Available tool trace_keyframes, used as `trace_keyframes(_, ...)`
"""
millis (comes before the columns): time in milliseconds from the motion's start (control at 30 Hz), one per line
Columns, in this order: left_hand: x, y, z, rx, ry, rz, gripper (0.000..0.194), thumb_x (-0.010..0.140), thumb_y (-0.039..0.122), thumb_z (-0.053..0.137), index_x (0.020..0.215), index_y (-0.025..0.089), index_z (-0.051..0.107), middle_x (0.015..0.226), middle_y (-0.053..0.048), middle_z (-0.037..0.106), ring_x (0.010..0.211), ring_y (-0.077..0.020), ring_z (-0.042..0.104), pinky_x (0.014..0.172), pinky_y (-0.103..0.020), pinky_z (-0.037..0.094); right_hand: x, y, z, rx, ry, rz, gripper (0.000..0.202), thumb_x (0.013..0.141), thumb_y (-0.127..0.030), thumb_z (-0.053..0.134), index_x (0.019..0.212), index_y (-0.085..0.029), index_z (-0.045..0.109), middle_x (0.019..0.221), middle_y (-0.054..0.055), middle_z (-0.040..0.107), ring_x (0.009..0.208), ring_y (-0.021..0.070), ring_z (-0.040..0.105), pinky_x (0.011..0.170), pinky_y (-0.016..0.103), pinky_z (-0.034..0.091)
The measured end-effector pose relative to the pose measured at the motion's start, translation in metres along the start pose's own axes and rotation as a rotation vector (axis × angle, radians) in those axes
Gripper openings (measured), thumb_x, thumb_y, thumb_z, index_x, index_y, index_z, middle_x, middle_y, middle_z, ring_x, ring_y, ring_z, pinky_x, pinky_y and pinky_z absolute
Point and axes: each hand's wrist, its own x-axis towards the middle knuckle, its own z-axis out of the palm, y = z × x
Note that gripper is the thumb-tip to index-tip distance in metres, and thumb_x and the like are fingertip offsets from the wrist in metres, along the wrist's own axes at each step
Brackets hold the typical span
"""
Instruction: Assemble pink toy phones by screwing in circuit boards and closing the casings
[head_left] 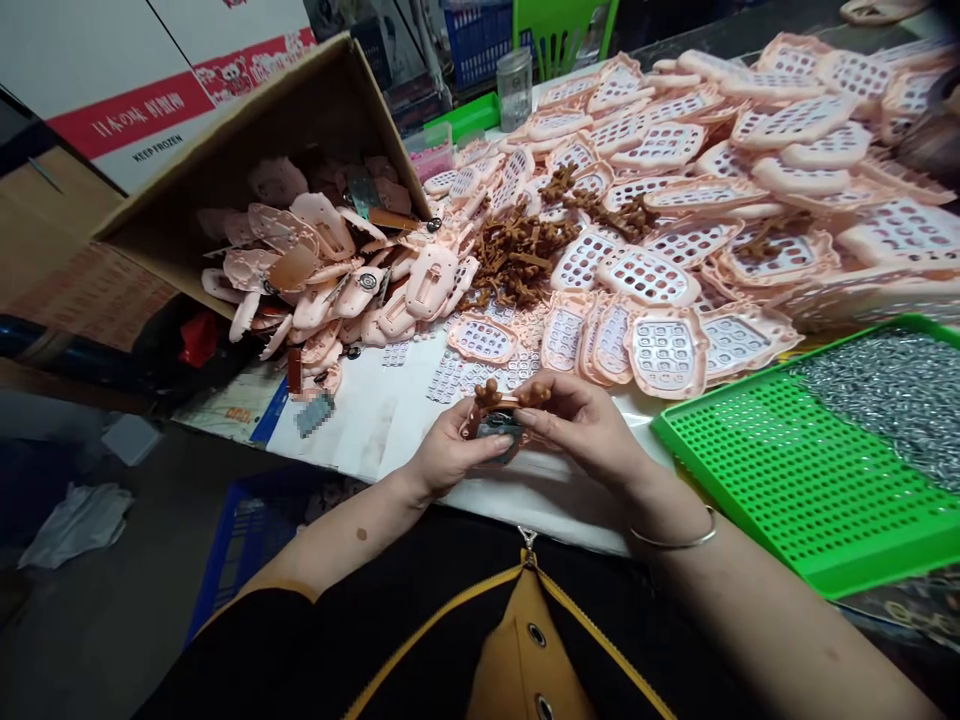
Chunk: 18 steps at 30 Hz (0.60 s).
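Note:
My left hand (446, 450) is closed around the side of a small plastic toy casing (499, 432), its thumb pressed over the front. Dark, greyish parts show inside this casing, and brown antler-like pieces (489, 392) stick up from its top. On the opposite side, my right hand (589, 425) pinches the casing near one antler piece. Both hands hold it just above the front edge of the white table (360, 420). Just beyond lie pink casing halves with white keypads (667, 350) and loose keypad sheets (454, 378).
A tipped cardboard box (390, 110) spills pink shells (431, 280) at the left. Brown antler pieces (517, 250) are heaped mid-table, beside a large pile of keypad shells (660, 145). A green perforated tray (780, 500) with metal screws (892, 400) stands right. A blue crate (232, 540) is below.

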Motion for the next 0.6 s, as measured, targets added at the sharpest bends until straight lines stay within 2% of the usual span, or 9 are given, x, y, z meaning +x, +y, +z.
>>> trace_keyframes(167,-0.0015,0.0045,0.0008,0.027,-0.022,0.043,0.035,0.063,0.022,0.086,0.094,0.018,0.073,0.093,-0.003,0.074,0.084,-0.0168,0.068,0.083,-0.031,0.053,-0.0019,0.0025,-0.0009,-0.138,-0.011,-0.149,0.026,0.075,-0.042,0.077,0.083,-0.020,0.066,0.079,0.001,0.063,0.072,0.0134,0.057,0.066,0.028,0.048)
trace_keyframes(333,-0.0003,0.0083,0.0024,0.064,-0.047,0.089,0.035,0.067,0.024,0.084,0.100,0.018,0.074,0.108,-0.007,0.074,0.106,-0.0243,0.067,0.094,-0.036,0.052,-0.0040,0.0010,0.0022,-0.190,0.062,-0.354,0.015,0.080,-0.034,0.074,0.087,-0.024,0.067,0.083,0.003,0.064,0.080,0.0164,0.059,0.074,0.032,0.050)
trace_keyframes(400,0.0006,0.0077,0.0023,0.052,-0.061,0.095,0.035,0.068,0.026,0.083,0.101,0.018,0.074,0.111,-0.008,0.074,0.108,-0.0252,0.067,0.096,-0.037,0.051,-0.0045,0.0002,0.0030,-0.186,0.088,-0.416,0.009,0.081,-0.030,0.073,0.087,-0.025,0.068,0.084,0.003,0.065,0.083,0.0172,0.060,0.076,0.034,0.050)
trace_keyframes(600,0.0010,0.0041,0.0026,0.005,-0.055,0.096,0.036,0.069,0.024,0.083,0.103,0.018,0.074,0.109,-0.009,0.075,0.104,-0.0244,0.069,0.095,-0.038,0.052,-0.0053,0.0000,0.0029,-0.165,0.120,-0.427,0.005,0.082,-0.028,0.073,0.086,-0.027,0.072,0.089,0.004,0.063,0.086,0.0166,0.060,0.078,0.033,0.052)
